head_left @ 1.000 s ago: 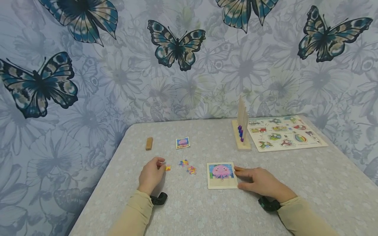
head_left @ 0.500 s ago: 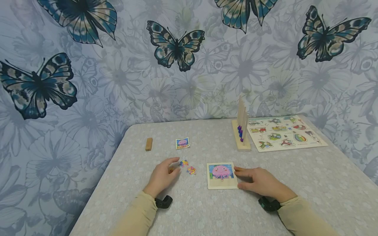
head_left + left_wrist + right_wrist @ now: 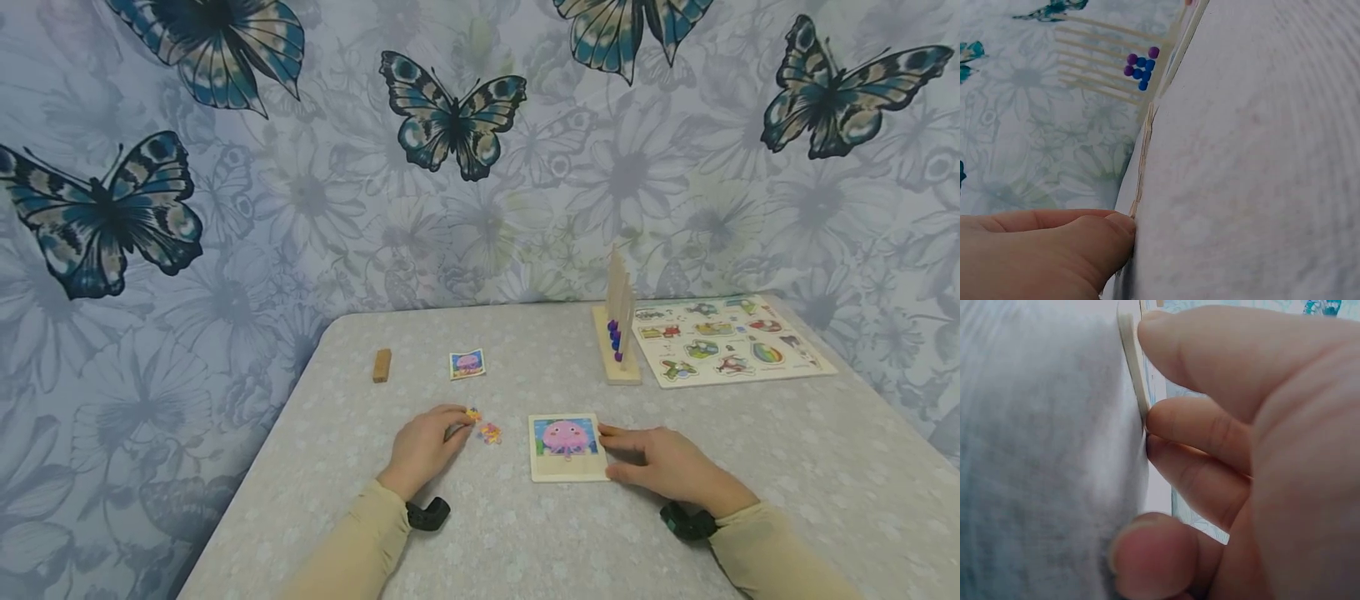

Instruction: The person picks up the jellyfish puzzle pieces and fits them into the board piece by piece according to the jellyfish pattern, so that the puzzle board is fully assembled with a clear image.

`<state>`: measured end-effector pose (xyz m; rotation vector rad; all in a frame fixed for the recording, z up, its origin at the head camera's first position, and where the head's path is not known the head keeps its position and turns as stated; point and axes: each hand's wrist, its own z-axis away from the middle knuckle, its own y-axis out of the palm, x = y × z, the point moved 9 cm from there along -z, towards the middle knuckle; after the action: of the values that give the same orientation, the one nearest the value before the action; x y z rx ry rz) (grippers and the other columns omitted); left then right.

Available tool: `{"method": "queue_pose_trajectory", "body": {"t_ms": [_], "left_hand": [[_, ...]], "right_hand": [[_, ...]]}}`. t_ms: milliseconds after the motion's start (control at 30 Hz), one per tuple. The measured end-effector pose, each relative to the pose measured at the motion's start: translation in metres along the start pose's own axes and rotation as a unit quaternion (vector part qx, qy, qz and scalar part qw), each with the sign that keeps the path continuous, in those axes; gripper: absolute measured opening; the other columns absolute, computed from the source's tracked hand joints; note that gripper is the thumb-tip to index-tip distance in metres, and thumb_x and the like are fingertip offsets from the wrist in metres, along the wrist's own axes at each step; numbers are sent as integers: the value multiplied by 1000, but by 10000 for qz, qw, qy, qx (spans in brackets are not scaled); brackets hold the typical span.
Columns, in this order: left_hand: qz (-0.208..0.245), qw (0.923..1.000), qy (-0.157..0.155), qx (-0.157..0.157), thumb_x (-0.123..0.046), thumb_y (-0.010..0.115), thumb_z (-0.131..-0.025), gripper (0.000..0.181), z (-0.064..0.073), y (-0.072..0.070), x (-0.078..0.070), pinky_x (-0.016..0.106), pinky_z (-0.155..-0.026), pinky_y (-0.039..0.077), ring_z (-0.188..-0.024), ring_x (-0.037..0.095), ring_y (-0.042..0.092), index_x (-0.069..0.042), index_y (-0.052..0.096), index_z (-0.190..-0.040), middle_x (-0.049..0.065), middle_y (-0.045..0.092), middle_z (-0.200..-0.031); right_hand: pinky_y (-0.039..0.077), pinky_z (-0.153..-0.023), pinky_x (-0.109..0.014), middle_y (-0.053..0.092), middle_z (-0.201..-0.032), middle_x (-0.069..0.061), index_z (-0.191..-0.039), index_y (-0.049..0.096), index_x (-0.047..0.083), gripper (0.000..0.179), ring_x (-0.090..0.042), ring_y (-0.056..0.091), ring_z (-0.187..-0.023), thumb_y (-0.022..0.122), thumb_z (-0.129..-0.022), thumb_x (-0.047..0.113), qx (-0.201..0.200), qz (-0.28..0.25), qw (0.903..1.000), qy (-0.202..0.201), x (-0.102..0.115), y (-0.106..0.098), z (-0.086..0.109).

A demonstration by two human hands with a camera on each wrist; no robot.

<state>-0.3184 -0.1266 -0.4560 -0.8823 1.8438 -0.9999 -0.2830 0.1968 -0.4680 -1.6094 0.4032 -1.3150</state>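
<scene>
The bench wears a pale patterned covering. At its far left lies a wooden block, near a jellyfish picture card. Jigsaw pieces lie left of the framed jellyfish puzzle. Far right, a beaded peg stand stands upright just beside a flat picture puzzle board.
</scene>
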Motion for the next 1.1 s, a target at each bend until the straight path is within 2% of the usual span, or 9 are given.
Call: {"method": "queue_pose_trajectory", "body": {"t_ms": [133, 300, 400, 533, 700, 800, 900, 1000, 1100], "left_hand": [[-21, 9999, -123, -72, -27, 76, -95, 7, 0, -3, 1, 34, -69, 55, -85, 13, 70, -26, 75, -101, -7, 74, -109], [210, 9982, -530, 179, -18, 75, -91, 20, 1, 0, 7, 26, -53, 39, -60, 7, 48, -24, 70, -109, -6, 71, -91], [337, 9972, -601, 284, -13, 72, -87, 33, 3, -1, 9, 26, -52, 36, -58, 6, 44, -23, 69, -118, -7, 67, -87], [365, 9980, -499, 91, -16, 73, -86, 38, 5, -6, 7, 25, -56, 40, -65, 5, 47, -21, 69, -124, -6, 66, -99], [358, 9982, -470, -34, -18, 75, -87, 36, 6, -7, 7, 24, -59, 43, -69, 4, 48, -17, 70, -123, -4, 66, -100], [316, 9979, -557, -57, -20, 78, -85, 42, 7, -9, 8, 27, -61, 44, -70, 7, 50, -15, 69, -126, -1, 66, -102], [257, 9978, -611, -82, -23, 80, -84, 45, 7, -11, 9, 29, -62, 46, -72, 8, 51, -15, 68, -127, 1, 67, -105], [260, 9984, -511, -18, -22, 79, -86, 43, 7, -9, 8, 27, -62, 45, -72, 6, 52, -16, 68, -127, -1, 70, -108], [309, 9988, -358, 118, -22, 77, -88, 43, 6, -5, 5, 26, -61, 44, -72, 6, 52, -19, 68, -129, -4, 71, -114]], "right_hand": [[41, -74, -25, 52, -154, 7, -142, 64, 23, 57, -1, 49, -78, 71, -94, 52, -4, -29, 10000, -29, 1, -1, 0], [41, -71, -24, 52, -154, 7, -142, 64, 23, 57, -1, 46, -72, 71, -94, 52, -27, -30, 10000, -61, 0, -1, 0], [42, -73, -24, 52, -153, 8, -142, 64, 23, 57, -1, 50, -79, 70, -94, 53, -45, 12, 10000, -61, 0, -1, 0], [46, -82, -28, 53, -153, 10, -142, 64, 24, 57, -5, 57, -99, 69, -94, 55, -71, 109, 9999, -50, 0, -1, 0], [53, -98, -47, 54, -152, 9, -141, 65, 23, 56, -20, 59, -130, 69, -94, 54, -122, 89, 9998, -107, 0, -2, 0], [50, -102, -54, 54, -152, 8, -141, 65, 21, 57, -27, 57, -135, 69, -95, 53, -124, 37, 9998, -157, 1, -1, 0], [51, -102, -52, 54, -152, 8, -141, 65, 21, 56, -25, 57, -134, 69, -95, 53, -144, 71, 9997, -188, 1, -2, 0], [55, -85, -35, 54, -152, 8, -141, 65, 21, 56, -11, 65, -108, 71, -94, 51, -108, 71, 9998, -148, 1, -1, 0], [42, -65, -23, 53, -153, 6, -142, 64, 19, 56, -1, 47, -72, 73, -94, 48, -42, 4, 9999, -107, 1, 0, 0]]}}
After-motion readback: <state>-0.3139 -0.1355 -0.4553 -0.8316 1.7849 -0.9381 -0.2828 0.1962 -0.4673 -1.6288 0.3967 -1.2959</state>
